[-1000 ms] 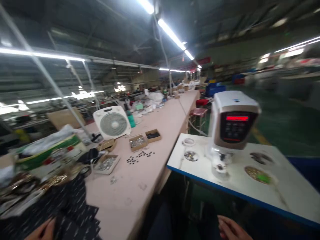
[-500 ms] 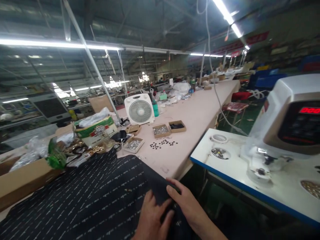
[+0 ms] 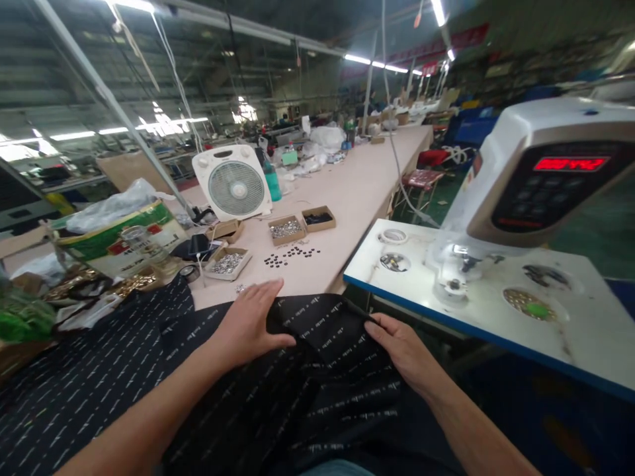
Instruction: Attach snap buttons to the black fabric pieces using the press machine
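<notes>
A dark cloth with rows of small white marks spreads over the table's near end and hangs toward me. My right hand pinches its edge between thumb and fingers, close to the table corner. Over the cloth, to the left of that, my left hand is open, its thumb apart from its outstretched fingers. Whether its palm presses on the cloth I cannot tell. Beyond the left fingertips, small black rings lie scattered on the table.
To the right stands a machine with a red display, on a blue-edged white table. Boxes of small metal parts, a white fan and a green-and-white carton stand on the long pinkish table.
My hands have moved apart: the left one went left and up, the right one rightward with the cloth edge. The cloth's near part is turned and spread differently. The view has swung right.
</notes>
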`<state>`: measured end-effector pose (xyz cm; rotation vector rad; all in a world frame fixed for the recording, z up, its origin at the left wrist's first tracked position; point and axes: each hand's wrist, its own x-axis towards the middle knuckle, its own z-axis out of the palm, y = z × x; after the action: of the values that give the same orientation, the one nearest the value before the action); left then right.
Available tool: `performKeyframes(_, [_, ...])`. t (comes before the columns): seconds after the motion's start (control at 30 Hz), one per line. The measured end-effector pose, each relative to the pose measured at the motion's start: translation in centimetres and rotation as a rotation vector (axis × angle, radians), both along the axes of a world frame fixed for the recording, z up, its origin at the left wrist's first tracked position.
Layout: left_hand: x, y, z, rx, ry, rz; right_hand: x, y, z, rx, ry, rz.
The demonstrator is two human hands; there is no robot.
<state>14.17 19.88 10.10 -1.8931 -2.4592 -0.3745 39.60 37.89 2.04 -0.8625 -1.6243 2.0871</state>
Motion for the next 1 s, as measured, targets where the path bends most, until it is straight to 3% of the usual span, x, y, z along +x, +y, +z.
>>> performKeyframes(0.07, [0.5,0.8,-0.9,-0.223,-0.226,-0.008,0.7,0.9,0.3,0.090,-0.051,0.024])
performKeyframes(0.13, [1.6,1.0,-2.4,-0.327,-0.431,-0.075,1.4,1.3,1.1,0.309,-0.134,-0.003])
performKeyframes(0.27, [4.1,1.1,-4.5,-0.268,-0.639,-0.180,2.1,-0.2,4.3,1.030,-0.228,-0.135])
performKeyframes(0.33, [5.1,1.4,-4.5,-0.254,-0.681,-0.195,1.4,-1.7,5.7,1.276,-0.186,0.039])
performKeyframes(0.4, [5.9,1.9,-3.9,-0.244,-0.734,-0.225,0.2,-2.9,6.0,1.361,-0.168,0.283])
performKeyframes(0.47, [6.5,2.3,-3.1,-0.252,-0.767,-0.234,-1.1,-3.2,5.3,1.334,-0.235,0.467])
performKeyframes(0.57, [6.8,2.5,-2.4,-0.353,-0.644,-0.178,-2.1,-2.6,3.8,1.260,-0.378,0.612])
performKeyframes(0.7, [6.0,2.9,-1.9,-0.511,-0.288,-0.209,-2.3,-1.6,4.0,1.246,-0.354,0.619])
performKeyframes(0.8, [5.1,3.7,-1.5,-0.421,-0.180,-0.277,-2.2,-0.8,4.9,0.999,-0.293,0.648])
performKeyframes(0.9, [4.5,4.6,-1.4,-0.383,-0.407,-0.295,-1.9,-0.2,5.1,0.683,-0.240,0.683])
performKeyframes(1.0, [4.6,5.0,-2.1,-0.465,-0.849,-0.274,-1.6,0.2,4.8,0.607,-0.200,0.618])
